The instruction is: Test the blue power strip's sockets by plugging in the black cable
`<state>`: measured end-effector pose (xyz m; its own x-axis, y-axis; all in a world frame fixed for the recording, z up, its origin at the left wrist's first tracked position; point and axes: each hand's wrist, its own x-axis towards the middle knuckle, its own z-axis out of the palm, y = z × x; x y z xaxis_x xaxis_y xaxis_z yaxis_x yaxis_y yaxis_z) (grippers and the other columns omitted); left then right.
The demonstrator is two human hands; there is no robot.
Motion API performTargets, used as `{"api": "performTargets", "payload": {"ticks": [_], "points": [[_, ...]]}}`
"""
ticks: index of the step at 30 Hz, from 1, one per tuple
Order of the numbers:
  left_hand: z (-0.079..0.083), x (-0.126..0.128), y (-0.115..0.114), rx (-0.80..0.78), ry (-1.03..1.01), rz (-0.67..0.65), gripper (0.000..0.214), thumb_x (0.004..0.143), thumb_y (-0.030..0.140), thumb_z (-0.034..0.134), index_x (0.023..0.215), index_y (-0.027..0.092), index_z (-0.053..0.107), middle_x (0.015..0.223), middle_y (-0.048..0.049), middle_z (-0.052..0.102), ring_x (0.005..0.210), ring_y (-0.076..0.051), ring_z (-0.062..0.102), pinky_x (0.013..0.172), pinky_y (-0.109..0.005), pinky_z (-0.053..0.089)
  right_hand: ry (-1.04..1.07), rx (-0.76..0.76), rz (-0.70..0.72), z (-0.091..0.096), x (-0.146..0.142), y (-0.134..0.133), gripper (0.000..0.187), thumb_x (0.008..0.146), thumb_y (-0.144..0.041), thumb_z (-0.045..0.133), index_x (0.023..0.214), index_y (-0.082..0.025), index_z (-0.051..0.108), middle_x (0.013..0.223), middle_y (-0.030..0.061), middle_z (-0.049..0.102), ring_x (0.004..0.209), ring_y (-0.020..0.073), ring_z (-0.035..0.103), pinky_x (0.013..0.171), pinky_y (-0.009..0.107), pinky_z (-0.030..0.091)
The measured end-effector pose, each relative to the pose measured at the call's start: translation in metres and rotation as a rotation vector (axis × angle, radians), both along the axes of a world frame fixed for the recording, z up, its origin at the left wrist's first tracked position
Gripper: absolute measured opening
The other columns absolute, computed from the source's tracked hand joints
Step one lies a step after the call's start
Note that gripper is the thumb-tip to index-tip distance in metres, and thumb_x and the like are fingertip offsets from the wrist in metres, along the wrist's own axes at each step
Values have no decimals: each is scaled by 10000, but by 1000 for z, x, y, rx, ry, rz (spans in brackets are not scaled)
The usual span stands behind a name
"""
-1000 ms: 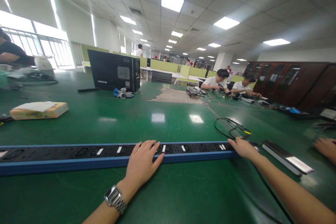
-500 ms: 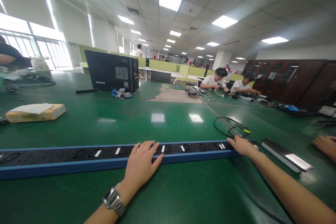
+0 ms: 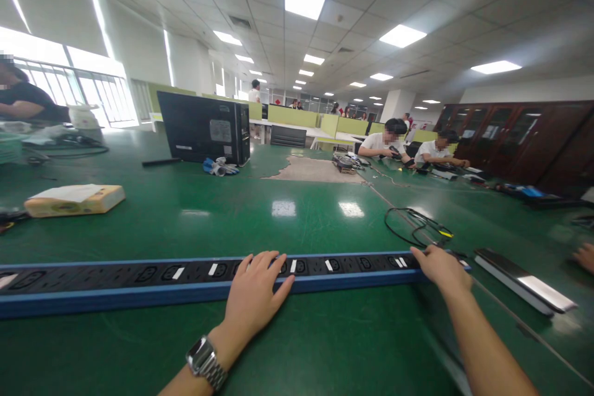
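A long blue power strip [image 3: 153, 297] with a black face, a row of sockets and small white labels lies across the green table. Across its middle rests my left hand [image 3: 255, 291], fingers spread and thumb apart, palm down. A metal-band watch [image 3: 204, 360] is on that wrist. At the strip's right end, my right hand [image 3: 443, 269] is closed on it, with the thumb at the face and the fingertips partly hidden. Just beyond that hand lies a coiled black cable [image 3: 408, 226] with a yellow tag.
Right of the strip lies a flat black-and-silver bar [image 3: 524, 281]. A tissue pack [image 3: 77, 200], a black computer case [image 3: 199, 127] and gloves [image 3: 220, 166] stand or lie farther back. Two people work at the far right; another person's hand [image 3: 585, 257] shows at the right edge.
The view has shifted slightly left. My right forearm has swung to a steeper angle, the hand staying at the strip's end. The other person's hand has moved toward the right edge.
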<state>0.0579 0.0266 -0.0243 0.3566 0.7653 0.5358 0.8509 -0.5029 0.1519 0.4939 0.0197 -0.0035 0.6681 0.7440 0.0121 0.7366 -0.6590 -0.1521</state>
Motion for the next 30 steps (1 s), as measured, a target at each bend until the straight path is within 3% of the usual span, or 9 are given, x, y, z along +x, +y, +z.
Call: {"api": "performTargets", "payload": {"ticks": [23,27,30], "points": [[0,0,-3,-44,-2,17,393,892,418,464,1196,221,615,1215,-81,625,1142,-256,538,1028,-466,349,33,24,36,-5,2,-1,616,856,-660,231,1067,-207,592,1140,211,643,1068,379,604,830,505,471],[13,1,2,-112,41,26,393,892,437,447,1165,217,624,1159,-87,640,1098,-264,553,986,-468,372,30,27,41,-6,3,-1,602,859,-648,241,1068,-203,589,1125,212,646,1064,372,606,826,497,472],[33,6,21,-288,121,33,427,900,502,387,1083,222,652,1038,-92,659,1010,-267,583,880,-427,436,26,25,48,-7,5,0,598,860,-640,250,1070,-193,587,1113,216,647,1053,367,612,827,494,472]]}}
